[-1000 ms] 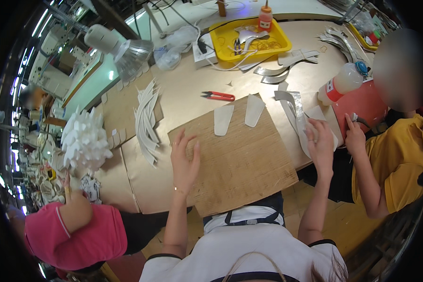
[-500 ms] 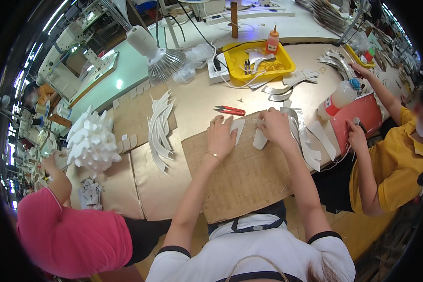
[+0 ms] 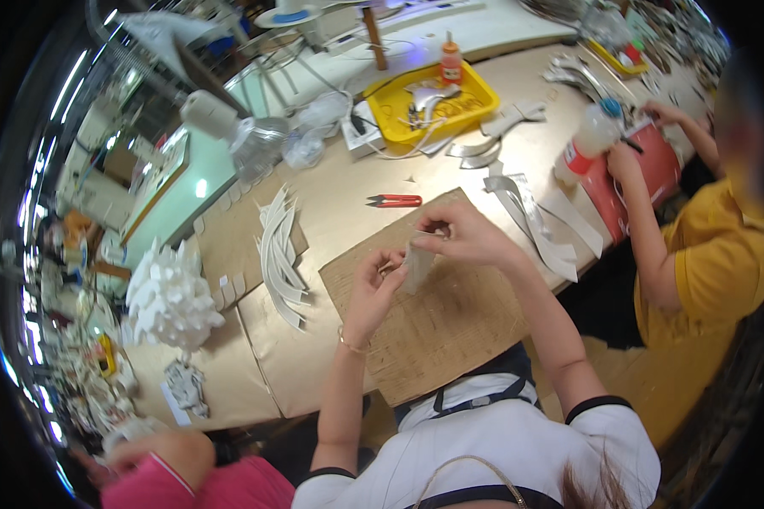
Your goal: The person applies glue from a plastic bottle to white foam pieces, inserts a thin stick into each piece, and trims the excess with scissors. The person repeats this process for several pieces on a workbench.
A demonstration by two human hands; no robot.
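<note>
Above a brown cardboard sheet, both my hands hold thin whitish pieces upright, close together. Thumb and fingers of my right hand pinch the upper end. My left hand is closed at the left edge, its fingertips against the material. Whether this is one piece or two laid together, I cannot tell. Red-handled thread snips lie just beyond the cardboard's far left edge. To the right, long curved pale strips rest on the table near my right forearm.
A yellow tray with an orange-capped bottle stands at the back. Curved white strips and a spiky white bundle lie left. A large bottle stands right, near a person in yellow. Another person in pink is at lower left.
My hands have come together and lifted the pale pieces that were lying apart on the cardboard. The view has tilted. The person in pink is lower in the picture.
</note>
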